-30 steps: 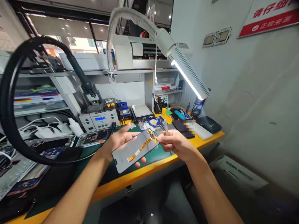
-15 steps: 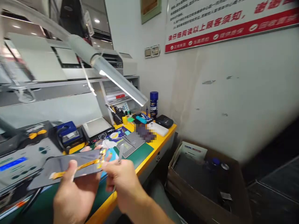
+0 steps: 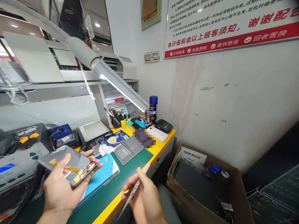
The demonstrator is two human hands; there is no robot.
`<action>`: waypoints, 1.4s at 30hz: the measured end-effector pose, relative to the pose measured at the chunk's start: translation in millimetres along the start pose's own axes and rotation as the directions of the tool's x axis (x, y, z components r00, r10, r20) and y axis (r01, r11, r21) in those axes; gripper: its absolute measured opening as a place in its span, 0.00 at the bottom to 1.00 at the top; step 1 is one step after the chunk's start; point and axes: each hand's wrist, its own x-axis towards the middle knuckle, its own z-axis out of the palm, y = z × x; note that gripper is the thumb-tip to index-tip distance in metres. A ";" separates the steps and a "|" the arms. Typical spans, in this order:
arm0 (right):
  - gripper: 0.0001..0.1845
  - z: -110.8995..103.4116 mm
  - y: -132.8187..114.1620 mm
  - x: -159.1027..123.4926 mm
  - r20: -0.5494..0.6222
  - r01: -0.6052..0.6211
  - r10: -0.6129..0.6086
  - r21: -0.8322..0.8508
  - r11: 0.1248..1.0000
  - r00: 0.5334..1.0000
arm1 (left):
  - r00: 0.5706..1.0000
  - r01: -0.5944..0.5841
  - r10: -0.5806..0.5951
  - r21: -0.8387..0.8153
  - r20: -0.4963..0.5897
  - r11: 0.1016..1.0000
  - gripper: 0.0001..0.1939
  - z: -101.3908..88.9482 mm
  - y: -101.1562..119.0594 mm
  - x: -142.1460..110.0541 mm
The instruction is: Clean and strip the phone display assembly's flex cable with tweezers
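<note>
My left hand (image 3: 62,180) is closed round a phone screen (image 3: 74,158), its grey back turned up, with an orange flex cable (image 3: 72,169) and gold contacts along the near end. The thumb lies on the back and the fingers support it from beneath. In my right hand (image 3: 146,194) are slim metal tweezers (image 3: 134,190), with holes along them and the point slanting down to the left. They are apart from the screen, over the yellow table edge. Below the screen lies a flat item with a light-blue cover (image 3: 104,171) on the green mat (image 3: 130,169).
Beyond the mat are a grey perforated pad (image 3: 127,152) with tweezers on it, a white tissue (image 3: 106,150) and a flat heating plate (image 3: 93,130). A blue spray can (image 3: 153,109) stands by the wall. A lamp (image 3: 121,84) hangs overhead. An open cardboard box (image 3: 205,202) is at right.
My right hand has drawn away from the screen, down and to the right, with the tweezers. My left hand has tilted the screen and moved it slightly left, baring the blue-covered item.
</note>
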 end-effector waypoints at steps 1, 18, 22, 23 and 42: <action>0.26 -7.9 -8.3 -1.4 -0.018 0.035 -0.034 0.024 0.999 0.999 | 1.000 -0.001 0.001 -0.004 0.013 1.000 0.14 4.3 -2.1 -1.9; 0.12 -54.6 -52.2 -27.3 -0.050 0.225 -0.228 -0.063 0.972 0.972 | 0.989 0.065 -0.055 -0.067 0.138 0.996 0.14 15.3 -15.1 -10.2; 0.08 -36.1 -56.8 -31.1 0.004 0.245 -0.247 -0.144 0.959 0.969 | 0.982 0.058 -0.034 -0.126 0.184 0.990 0.14 8.9 -15.0 -7.8; 0.08 -29.0 -58.5 -31.8 0.022 0.247 -0.247 -0.168 0.954 0.969 | 0.978 0.066 -0.035 -0.144 0.206 0.987 0.14 8.2 -14.0 -6.2; 0.14 142.2 -87.1 41.4 0.359 0.492 -0.404 -0.197 0.848 0.841 | 0.903 0.195 -0.083 -0.228 0.422 0.954 0.24 51.8 86.5 48.7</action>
